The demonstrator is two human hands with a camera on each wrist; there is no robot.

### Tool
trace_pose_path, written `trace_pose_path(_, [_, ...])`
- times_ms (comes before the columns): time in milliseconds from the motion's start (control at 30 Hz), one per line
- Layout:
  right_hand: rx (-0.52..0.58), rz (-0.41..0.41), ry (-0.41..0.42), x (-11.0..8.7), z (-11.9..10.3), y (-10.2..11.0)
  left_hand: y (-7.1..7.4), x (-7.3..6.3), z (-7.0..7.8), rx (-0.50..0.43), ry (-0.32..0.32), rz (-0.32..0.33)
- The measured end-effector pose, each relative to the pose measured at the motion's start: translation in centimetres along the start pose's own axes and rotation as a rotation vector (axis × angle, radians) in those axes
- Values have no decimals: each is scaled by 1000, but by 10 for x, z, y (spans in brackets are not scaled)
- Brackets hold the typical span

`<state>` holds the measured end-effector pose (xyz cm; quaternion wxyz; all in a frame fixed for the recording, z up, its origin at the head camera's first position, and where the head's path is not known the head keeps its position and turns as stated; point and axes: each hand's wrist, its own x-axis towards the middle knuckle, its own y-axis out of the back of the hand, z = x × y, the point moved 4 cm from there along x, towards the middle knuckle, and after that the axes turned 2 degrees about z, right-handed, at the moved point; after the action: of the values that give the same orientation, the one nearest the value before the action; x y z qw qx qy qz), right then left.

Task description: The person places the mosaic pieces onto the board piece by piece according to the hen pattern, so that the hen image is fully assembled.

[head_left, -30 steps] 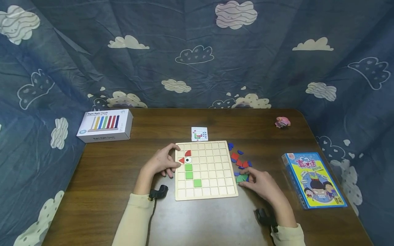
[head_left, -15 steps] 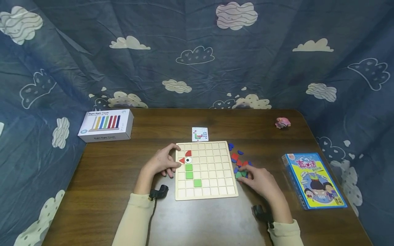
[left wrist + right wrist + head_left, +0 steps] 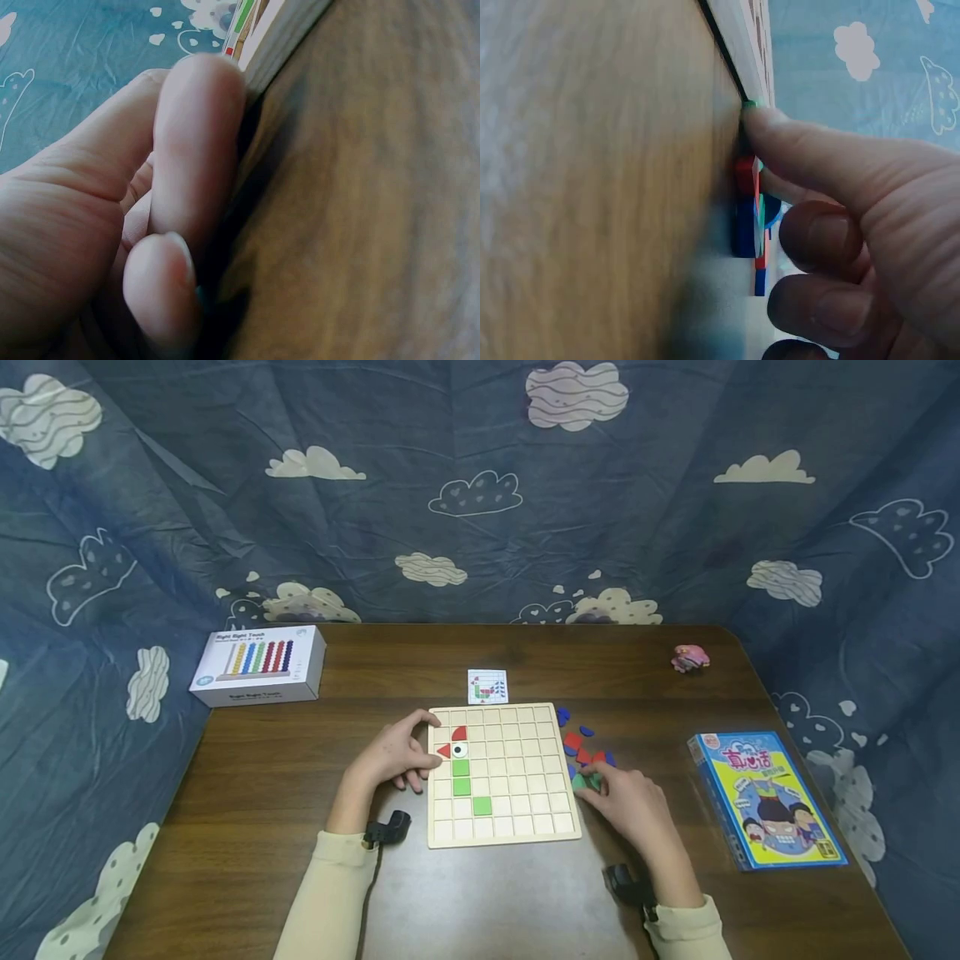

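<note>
A pale wooden grid board (image 3: 517, 760) lies flat in the head view. It carries green squares (image 3: 461, 768), a red triangle (image 3: 444, 751), a red quarter-round (image 3: 459, 734) and a white eye tile (image 3: 460, 750). My left hand (image 3: 392, 753) holds the board's left edge, forefinger by the far corner and thumb lower down. Beside the right edge, my right hand (image 3: 628, 797) pinches a rounded green piece (image 3: 579, 782) between thumb and forefinger. Its green edge shows under the thumb tip in the right wrist view; the rest is mostly hidden.
Red pieces (image 3: 573, 741) and blue pieces (image 3: 587, 731) lie scattered right of the board. A small pattern card (image 3: 487, 687) sits behind it. Farther out are a white box (image 3: 257, 666), a blue and yellow box (image 3: 768, 802) and a pink figurine (image 3: 689, 657).
My right hand has shifted slightly left, and the green piece under its fingertips has moved up and left toward the board's edge. The left hand and board have stayed put.
</note>
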<state>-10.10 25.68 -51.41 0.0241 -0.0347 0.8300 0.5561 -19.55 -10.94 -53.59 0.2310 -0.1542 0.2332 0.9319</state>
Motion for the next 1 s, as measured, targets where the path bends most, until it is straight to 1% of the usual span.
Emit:
trace_pose_path(133, [-11,27,17,0,-1,0,0,0,0,2,-2,0])
trace_pose_path(500, [-28,22,39,3,-7,-2,1,0,1,-1,2,2])
trace_pose_path(667, [5,9,2,5,-2,-3,0,1,1,3,-1,-4])
trace_pose_path(833, [21,34,-29,6,4,-2,0,0,1,4,-4,-3])
trace_pose_path(1000, [21,35,-25,5,6,-2,0,0,1,2,2,-4])
